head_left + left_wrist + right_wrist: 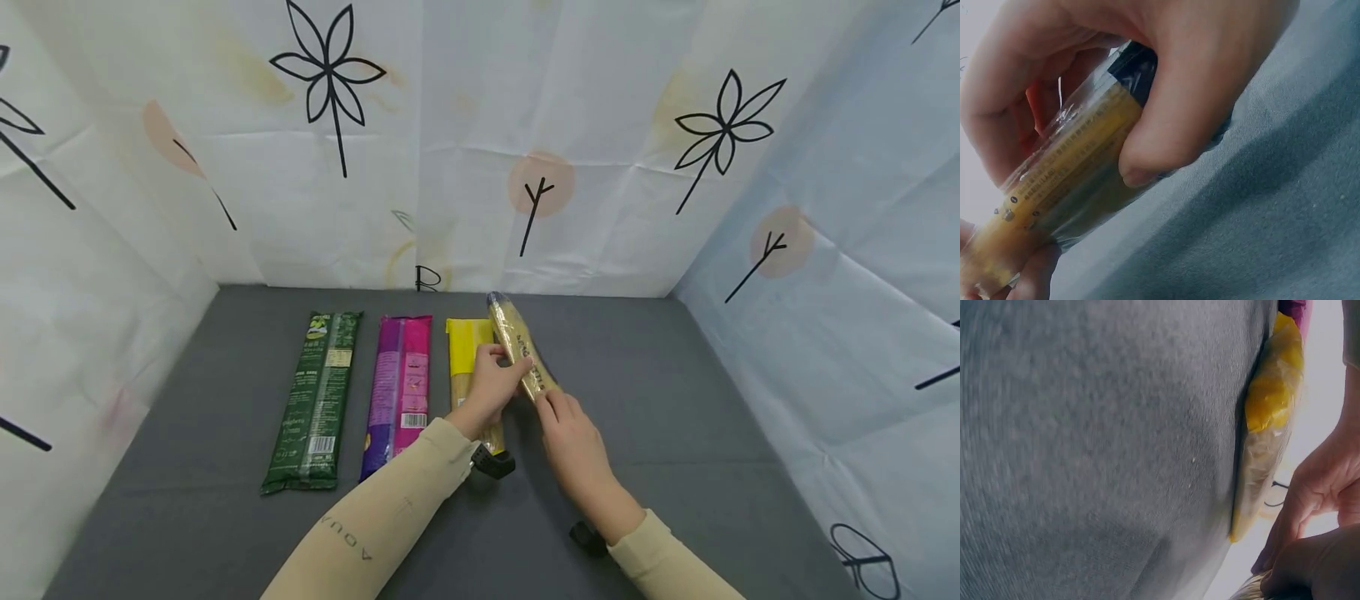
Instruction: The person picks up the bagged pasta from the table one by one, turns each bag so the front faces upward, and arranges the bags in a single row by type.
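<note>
Thumb on top, the left hand (492,387) clasps the middle of a slanting, gold plastic packet (513,332); the right hand (576,446) grips its near end.

Got a long, slim gold plastic packet (513,329) here, shiny and see-through in places, with small dark print along the side and a dark blue bit at the far end. Pinched by the left hand (491,387) around the upper half and by the right hand (581,450) at the near end. Slanting away to the left, just right of the yellow packet (468,336). Looks lifted off the grey tabletop (675,417) too.
</note>
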Action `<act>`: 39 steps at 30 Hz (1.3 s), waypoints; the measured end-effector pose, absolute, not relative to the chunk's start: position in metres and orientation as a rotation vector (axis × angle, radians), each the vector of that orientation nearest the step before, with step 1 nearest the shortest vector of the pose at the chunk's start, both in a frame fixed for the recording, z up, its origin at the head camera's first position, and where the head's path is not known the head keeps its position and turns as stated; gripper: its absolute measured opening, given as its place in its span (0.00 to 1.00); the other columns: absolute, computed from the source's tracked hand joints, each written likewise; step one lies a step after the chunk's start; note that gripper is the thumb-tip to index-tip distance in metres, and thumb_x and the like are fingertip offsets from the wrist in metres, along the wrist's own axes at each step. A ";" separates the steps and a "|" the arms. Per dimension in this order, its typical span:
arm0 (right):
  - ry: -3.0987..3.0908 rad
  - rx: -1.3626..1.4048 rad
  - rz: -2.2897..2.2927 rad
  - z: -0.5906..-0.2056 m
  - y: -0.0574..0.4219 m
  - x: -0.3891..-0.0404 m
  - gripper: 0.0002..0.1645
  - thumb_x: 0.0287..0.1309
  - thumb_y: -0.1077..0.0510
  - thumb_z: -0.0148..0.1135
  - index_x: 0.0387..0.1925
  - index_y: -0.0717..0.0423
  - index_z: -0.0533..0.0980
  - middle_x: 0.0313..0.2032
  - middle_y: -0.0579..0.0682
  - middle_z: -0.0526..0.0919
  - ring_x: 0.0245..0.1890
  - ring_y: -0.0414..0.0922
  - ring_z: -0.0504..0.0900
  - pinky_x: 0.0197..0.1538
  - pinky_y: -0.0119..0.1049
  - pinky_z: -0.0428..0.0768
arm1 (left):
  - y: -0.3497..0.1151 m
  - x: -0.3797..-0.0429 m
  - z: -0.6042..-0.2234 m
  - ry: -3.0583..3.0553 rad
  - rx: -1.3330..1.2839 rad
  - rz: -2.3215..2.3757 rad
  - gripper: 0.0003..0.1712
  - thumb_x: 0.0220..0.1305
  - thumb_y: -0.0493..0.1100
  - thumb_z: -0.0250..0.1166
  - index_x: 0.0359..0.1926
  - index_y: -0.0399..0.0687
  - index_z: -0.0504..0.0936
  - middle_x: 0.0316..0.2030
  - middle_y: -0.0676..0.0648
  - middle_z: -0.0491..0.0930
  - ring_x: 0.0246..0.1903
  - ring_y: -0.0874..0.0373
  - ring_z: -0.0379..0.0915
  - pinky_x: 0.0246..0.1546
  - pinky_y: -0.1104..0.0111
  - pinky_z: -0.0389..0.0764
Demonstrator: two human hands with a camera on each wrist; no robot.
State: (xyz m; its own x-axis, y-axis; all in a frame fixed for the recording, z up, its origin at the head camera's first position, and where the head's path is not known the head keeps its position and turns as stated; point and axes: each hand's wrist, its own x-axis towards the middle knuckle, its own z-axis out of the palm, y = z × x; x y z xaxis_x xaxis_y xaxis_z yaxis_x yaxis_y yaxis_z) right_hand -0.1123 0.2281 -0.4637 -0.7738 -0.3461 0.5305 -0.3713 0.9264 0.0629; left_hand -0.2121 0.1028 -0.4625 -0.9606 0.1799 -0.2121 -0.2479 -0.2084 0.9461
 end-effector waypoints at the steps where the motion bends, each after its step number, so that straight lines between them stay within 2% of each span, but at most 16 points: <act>1: -2.527 0.511 0.060 -0.464 0.228 -0.112 0.29 0.39 0.73 0.71 0.49 0.65 0.76 0.42 0.58 0.76 0.43 0.54 0.77 0.35 0.45 0.81 | 0.102 -0.212 -0.463 1.770 -0.091 2.255 0.30 0.62 0.42 0.67 0.57 0.41 0.60 0.55 0.37 0.65 0.38 0.48 0.80 0.31 0.63 0.83; 7: -2.570 0.497 0.147 -0.458 0.226 -0.107 0.27 0.42 0.70 0.71 0.49 0.62 0.76 0.44 0.57 0.76 0.45 0.55 0.76 0.36 0.46 0.81 | 0.101 -0.213 -0.466 1.729 -0.106 2.274 0.29 0.61 0.37 0.65 0.57 0.38 0.60 0.55 0.37 0.67 0.37 0.48 0.79 0.29 0.64 0.82; 12: -2.680 0.470 0.376 -0.451 0.230 -0.104 0.27 0.50 0.59 0.73 0.52 0.59 0.75 0.48 0.55 0.75 0.48 0.54 0.74 0.44 0.48 0.78 | 0.098 -0.213 -0.465 1.785 -0.102 2.236 0.27 0.62 0.36 0.64 0.57 0.40 0.60 0.57 0.38 0.69 0.37 0.50 0.78 0.30 0.64 0.81; 16: -2.784 0.369 0.531 -0.448 0.233 -0.104 0.24 0.59 0.51 0.68 0.54 0.56 0.75 0.49 0.52 0.74 0.48 0.51 0.74 0.45 0.46 0.77 | 0.095 -0.213 -0.462 1.861 -0.100 2.173 0.27 0.63 0.36 0.64 0.59 0.42 0.61 0.58 0.39 0.71 0.45 0.49 0.76 0.40 0.59 0.80; 19: -2.830 0.299 0.620 -0.448 0.237 -0.107 0.24 0.62 0.50 0.64 0.56 0.56 0.74 0.50 0.52 0.74 0.48 0.49 0.75 0.46 0.46 0.77 | 0.091 -0.213 -0.459 1.871 -0.112 2.148 0.28 0.64 0.36 0.63 0.62 0.42 0.61 0.61 0.38 0.70 0.51 0.46 0.73 0.49 0.54 0.77; 21: -2.845 0.253 0.695 -0.448 0.239 -0.108 0.24 0.64 0.50 0.62 0.58 0.56 0.73 0.51 0.52 0.73 0.48 0.49 0.76 0.46 0.46 0.78 | 0.088 -0.213 -0.457 1.843 -0.118 2.149 0.28 0.65 0.36 0.62 0.63 0.44 0.60 0.62 0.39 0.70 0.53 0.46 0.72 0.51 0.53 0.76; 29: -2.785 -0.026 1.468 -0.453 0.249 -0.119 0.23 0.70 0.49 0.54 0.60 0.56 0.70 0.52 0.55 0.76 0.49 0.50 0.79 0.46 0.44 0.80 | 0.082 -0.214 -0.456 1.692 -0.111 2.246 0.25 0.66 0.30 0.56 0.62 0.40 0.61 0.52 0.36 0.76 0.40 0.47 0.78 0.40 0.57 0.81; 34: -2.688 -0.173 2.098 -0.456 0.256 -0.124 0.30 0.72 0.43 0.47 0.63 0.60 0.66 0.51 0.58 0.77 0.48 0.48 0.78 0.47 0.41 0.78 | 0.079 -0.214 -0.456 1.620 -0.083 2.255 0.23 0.69 0.30 0.52 0.63 0.41 0.63 0.56 0.36 0.75 0.42 0.47 0.78 0.42 0.56 0.81; 39: -2.595 -0.086 2.396 -0.458 0.256 -0.125 0.31 0.73 0.44 0.46 0.65 0.64 0.63 0.50 0.58 0.78 0.48 0.48 0.79 0.49 0.41 0.78 | 0.076 -0.214 -0.457 1.617 -0.023 2.231 0.21 0.72 0.32 0.49 0.63 0.44 0.64 0.57 0.37 0.74 0.45 0.47 0.78 0.43 0.56 0.80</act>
